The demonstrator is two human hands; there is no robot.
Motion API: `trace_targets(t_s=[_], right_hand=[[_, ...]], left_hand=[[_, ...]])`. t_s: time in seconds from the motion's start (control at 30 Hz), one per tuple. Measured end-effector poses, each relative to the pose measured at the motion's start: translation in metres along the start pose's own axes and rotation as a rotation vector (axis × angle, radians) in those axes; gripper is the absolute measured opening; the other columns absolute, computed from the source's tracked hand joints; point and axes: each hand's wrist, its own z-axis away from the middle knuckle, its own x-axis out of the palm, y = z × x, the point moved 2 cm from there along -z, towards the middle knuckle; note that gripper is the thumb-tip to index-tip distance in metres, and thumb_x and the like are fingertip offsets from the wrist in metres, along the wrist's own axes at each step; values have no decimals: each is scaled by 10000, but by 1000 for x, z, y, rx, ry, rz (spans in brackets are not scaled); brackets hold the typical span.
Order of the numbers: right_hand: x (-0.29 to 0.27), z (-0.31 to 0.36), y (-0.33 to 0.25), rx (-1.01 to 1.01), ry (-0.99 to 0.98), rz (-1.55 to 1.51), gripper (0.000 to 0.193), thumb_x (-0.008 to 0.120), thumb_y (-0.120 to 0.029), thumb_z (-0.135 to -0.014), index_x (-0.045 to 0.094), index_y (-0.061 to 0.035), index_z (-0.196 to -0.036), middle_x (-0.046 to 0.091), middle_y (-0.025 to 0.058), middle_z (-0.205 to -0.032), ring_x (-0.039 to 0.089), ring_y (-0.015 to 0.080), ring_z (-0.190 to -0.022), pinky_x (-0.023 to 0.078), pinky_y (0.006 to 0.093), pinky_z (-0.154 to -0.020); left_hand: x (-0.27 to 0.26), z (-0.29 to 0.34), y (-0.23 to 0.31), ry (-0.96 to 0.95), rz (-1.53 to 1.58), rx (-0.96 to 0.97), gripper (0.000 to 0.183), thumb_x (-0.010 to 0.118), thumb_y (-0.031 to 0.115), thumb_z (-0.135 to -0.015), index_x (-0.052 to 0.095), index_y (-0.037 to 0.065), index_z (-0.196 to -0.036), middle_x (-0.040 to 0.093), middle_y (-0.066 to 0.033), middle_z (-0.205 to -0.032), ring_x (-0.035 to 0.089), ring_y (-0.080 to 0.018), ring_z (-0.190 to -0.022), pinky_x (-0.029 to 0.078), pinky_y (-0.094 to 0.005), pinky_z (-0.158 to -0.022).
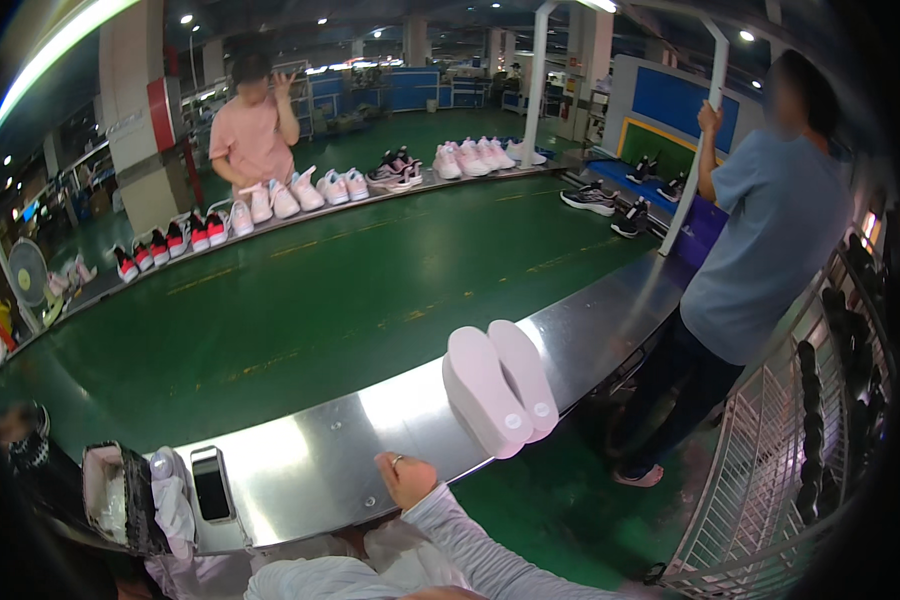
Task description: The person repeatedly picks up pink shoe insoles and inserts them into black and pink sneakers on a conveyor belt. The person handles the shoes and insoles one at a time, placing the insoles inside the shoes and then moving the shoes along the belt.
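My right hand [407, 480] rests at the near edge of the metal ledge [320, 455]; its fingers are curled in, a ring shows, and I see nothing held. My left arm, in a pale sleeve [310, 580], lies across the lower edge. Only a strip of skin shows beyond its cuff, and its fingers are hidden. Right of my right hand, a pair of pale pink shoes [485, 390] stands on the ledge, soles turned toward me. On the left part of the ledge lies a phone [211, 485] with a dark screen, beside a crumpled white cloth [174, 505].
A dark-edged box [118, 495] with clear plastic inside stands far left. Beyond the ledge runs a green belt [350, 300], with shoes [305, 190] lined along its far side. One person [255, 135] stands across; another [770, 230] grips a white post at right, near a wire rack [760, 480].
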Motion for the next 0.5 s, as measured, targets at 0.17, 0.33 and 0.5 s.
trace_targets(t_s=[0.17,0.33,0.5], right_hand=[[10,3,5,-10,-37,-46,318,393,-283,-844,554,-39,-717,561,157,-646,538,322,-577,439,382,-530],[25,2,5,-196,97,-43,311,405,-276,-840,552,-34,-711,568,150,-668,543,317,-579,444,380,-539],[-16,2,-7,-72,-76,-158,287,418,-257,-835,566,-31,-741,583,132,-684,555,303,-588,453,364,-539]], left_hand=[[-6,-7,-29,-44,-80,-23,961,225,700,-703,457,-190,-982,532,-301,-917,557,-355,-841,446,-337,-747],[-15,-15,-53,-66,-121,-6,914,218,666,-743,476,-182,-963,540,-298,-895,565,-355,-818,458,-356,-722],[-29,-20,-82,-44,-47,142,806,225,579,-810,499,-168,-941,554,-292,-850,570,-374,-781,471,-400,-673]])
